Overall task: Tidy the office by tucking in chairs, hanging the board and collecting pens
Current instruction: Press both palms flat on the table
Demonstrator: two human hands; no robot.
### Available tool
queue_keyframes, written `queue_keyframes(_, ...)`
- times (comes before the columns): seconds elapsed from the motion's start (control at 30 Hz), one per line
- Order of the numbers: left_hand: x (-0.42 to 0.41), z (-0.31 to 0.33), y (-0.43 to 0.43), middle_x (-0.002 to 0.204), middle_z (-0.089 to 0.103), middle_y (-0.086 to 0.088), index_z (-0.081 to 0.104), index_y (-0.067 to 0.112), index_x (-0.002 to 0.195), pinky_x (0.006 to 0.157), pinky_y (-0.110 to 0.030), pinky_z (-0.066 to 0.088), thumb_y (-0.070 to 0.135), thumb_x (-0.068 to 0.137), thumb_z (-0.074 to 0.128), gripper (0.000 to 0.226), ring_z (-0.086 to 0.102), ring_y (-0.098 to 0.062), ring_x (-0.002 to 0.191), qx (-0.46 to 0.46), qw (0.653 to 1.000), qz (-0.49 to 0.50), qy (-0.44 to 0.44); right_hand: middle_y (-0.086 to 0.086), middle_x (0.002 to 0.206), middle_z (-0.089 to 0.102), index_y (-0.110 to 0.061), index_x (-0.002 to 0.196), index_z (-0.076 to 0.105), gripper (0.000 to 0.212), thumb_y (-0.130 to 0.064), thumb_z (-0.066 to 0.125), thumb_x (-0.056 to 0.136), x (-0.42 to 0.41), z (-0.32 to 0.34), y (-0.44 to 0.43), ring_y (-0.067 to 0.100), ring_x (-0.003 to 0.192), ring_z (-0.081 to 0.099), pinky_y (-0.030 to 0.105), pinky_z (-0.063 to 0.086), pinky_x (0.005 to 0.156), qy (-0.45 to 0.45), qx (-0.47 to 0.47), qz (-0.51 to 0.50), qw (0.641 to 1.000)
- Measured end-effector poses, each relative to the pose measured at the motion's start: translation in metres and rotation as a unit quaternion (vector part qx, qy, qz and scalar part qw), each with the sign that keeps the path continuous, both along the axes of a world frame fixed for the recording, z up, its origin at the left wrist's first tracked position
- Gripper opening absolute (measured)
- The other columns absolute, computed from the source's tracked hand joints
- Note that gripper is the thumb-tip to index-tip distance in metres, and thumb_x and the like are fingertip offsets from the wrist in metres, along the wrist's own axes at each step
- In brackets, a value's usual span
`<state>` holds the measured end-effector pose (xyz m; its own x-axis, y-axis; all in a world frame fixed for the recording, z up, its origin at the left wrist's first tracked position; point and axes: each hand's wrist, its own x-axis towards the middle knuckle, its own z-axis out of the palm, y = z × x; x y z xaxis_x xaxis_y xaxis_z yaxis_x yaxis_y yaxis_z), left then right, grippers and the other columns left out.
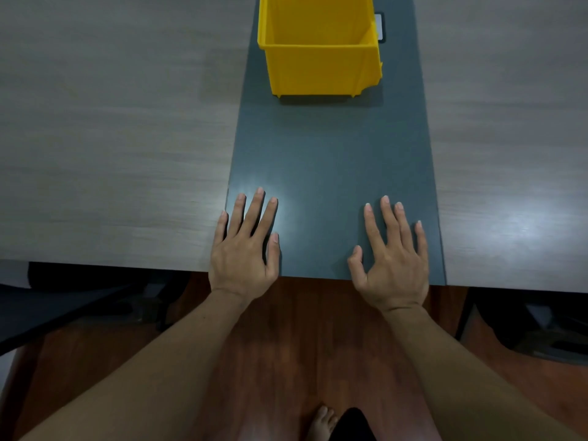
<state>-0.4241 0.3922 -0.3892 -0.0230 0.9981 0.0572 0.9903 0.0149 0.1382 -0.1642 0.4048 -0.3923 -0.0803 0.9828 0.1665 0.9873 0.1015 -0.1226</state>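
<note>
**Both hands flat on the bench, yellow bin ahead**

On the near edge of the dark grey centre strip of the bench [331, 160], seen from the head camera, both hands lie palm down with fingers spread and nothing in them. The left hand [243, 253] rests at the strip's left border, its little finger over the seam with the pale wood-grain bench panel [111, 138]. The right hand [393, 259] rests near the strip's right border, well apart from the left, thumb splayed inward. Both wrists hang past the bench edge over the reddish-brown wooden floor [305, 345].

Ahead of the hands, well beyond the fingertips and slightly nearer the left hand's line, stands an open yellow plastic storage bin [318, 68] on the same grey strip; the part of its inside that shows holds nothing. Just behind the bin's right corner peeks a small dark-framed white object [380, 27], too hidden to identify. Left of and below the left forearm, a dark chair [63, 307] sits partly under the bench. A bare foot [323, 423] shows between the forearms at the bottom.
</note>
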Motion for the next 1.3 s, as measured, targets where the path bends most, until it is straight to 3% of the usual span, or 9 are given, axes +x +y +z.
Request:
queue_keyframes(0.77,0.001,-0.003,0.038,0.183,0.009,0.007,0.014,0.034,0.173,0.134,-0.053,0.019,0.042,0.110,0.037,0.068,0.006,-0.022,0.170,0.012,1.000,0.000,0.006,0.005,0.178,0.021,-0.025,0.169,0.030,0.079,-0.049,0.051,0.096,0.000,-0.002,0.038,0.025,0.166,0.018,0.056,0.019,0.131,0.007,0.012,0.001,1.000)
queue_keyframes(1.3,0.003,0.006,0.046,0.183,0.005,0.007,0.011,0.033,0.173,0.135,-0.052,0.016,0.040,0.111,0.038,0.069,0.002,-0.022,0.170,-0.021,1.000,0.003,0.009,0.004,0.180,0.012,-0.025,0.171,0.021,0.084,-0.047,0.050,0.096,0.002,0.006,0.047,0.025,0.167,0.011,0.057,0.016,0.131,-0.008,-0.033,0.001,0.999)
